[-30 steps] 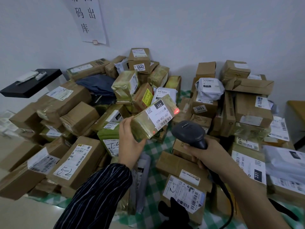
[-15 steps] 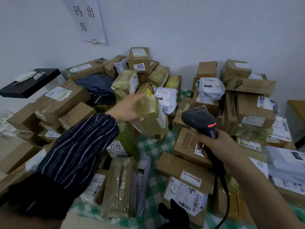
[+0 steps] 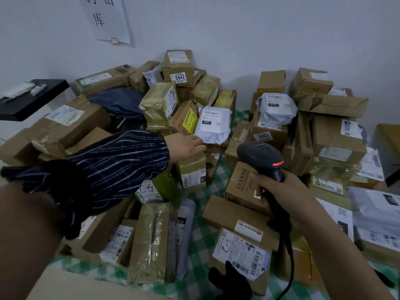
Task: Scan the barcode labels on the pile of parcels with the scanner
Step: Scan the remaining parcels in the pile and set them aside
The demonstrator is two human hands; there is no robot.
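Fingers [image 3: 198,146] of the left hand [image 3: 184,146] lie nearly straight and close together, their tips touching the lower left edge of a white poly mailer [image 3: 214,128] whose label faces up with "231" printed on it; the thumb is hidden. That mailer rests on the middle of the parcel pile, just beside a brown parcel with a yellow label [image 3: 188,121] and above a tape-wrapped box [image 3: 191,169] that sits under the hand. A dark striped sleeve [image 3: 112,167] covers the left forearm. Right hand [image 3: 285,191] fingers are curled round the handle of the black barcode scanner [image 3: 259,155], held upright to the right of the mailer and apart from it, a red light [image 3: 278,163] glowing on its head and its cable [image 3: 290,267] hanging down. Cardboard boxes, one marked 5942 [image 3: 178,66] and one marked 3003 [image 3: 268,135], are heaped on a green checked cloth [image 3: 199,232] against the wall
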